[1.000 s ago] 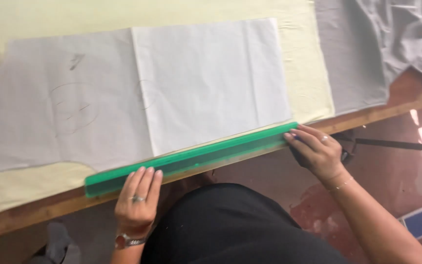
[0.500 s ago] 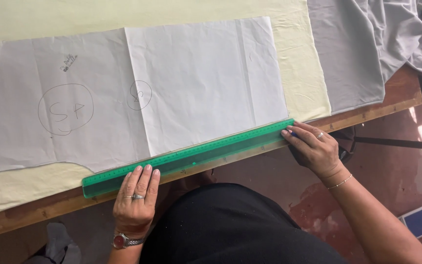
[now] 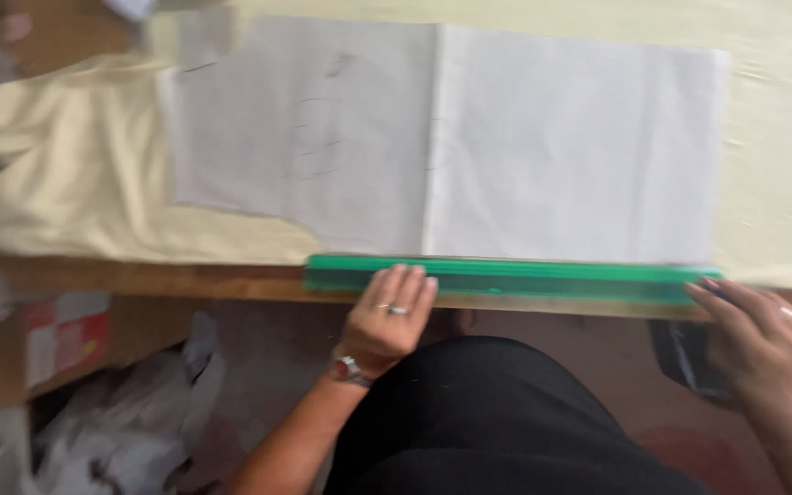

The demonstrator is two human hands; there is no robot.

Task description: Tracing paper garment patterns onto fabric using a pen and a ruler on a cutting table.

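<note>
Ruler [image 3: 515,278] now lies level along the near table edge [image 3: 139,277], below the paper [image 3: 442,137]; earlier it slanted. Left hand [image 3: 387,316] presses flat on it; right hand [image 3: 758,335] fingertips touch its right end.

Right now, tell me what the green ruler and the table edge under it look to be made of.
The green ruler looks like translucent plastic: even colour, a glossy streak along its top. The table edge looks like bare wood: brown, matt, though blur hides any grain. The left hand presses the ruler; the right hand touches its far end.
</note>
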